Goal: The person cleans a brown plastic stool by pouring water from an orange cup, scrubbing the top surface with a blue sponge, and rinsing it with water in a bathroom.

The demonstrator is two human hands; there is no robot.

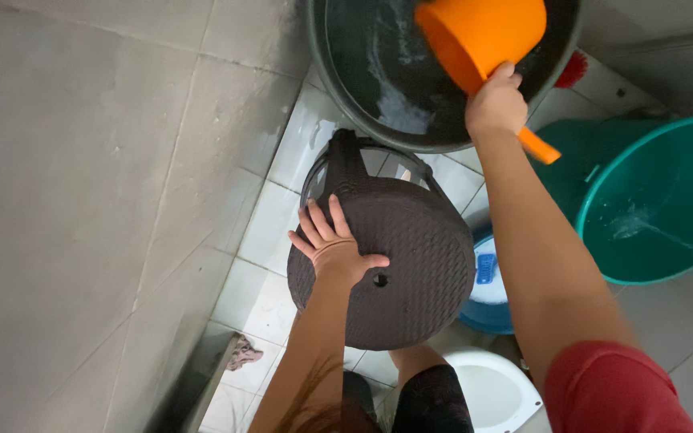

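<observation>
A dark brown round woven-pattern stool (pixel 411 248) lies tipped on its side on the tiled floor, its seat facing me. My left hand (pixel 332 247) rests flat on the seat's left part, fingers spread. My right hand (pixel 496 104) grips the handle of an orange plastic scoop (pixel 479 36), held over a large dark basin (pixel 362 72) with water in it.
A teal bucket (pixel 651 200) holding a little water stands at the right. A blue-and-white container (pixel 487 297) sits behind the stool, a white bowl-like object (pixel 495 389) below it. A grey wall (pixel 82 200) fills the left; a rag (pixel 242 351) lies on the floor.
</observation>
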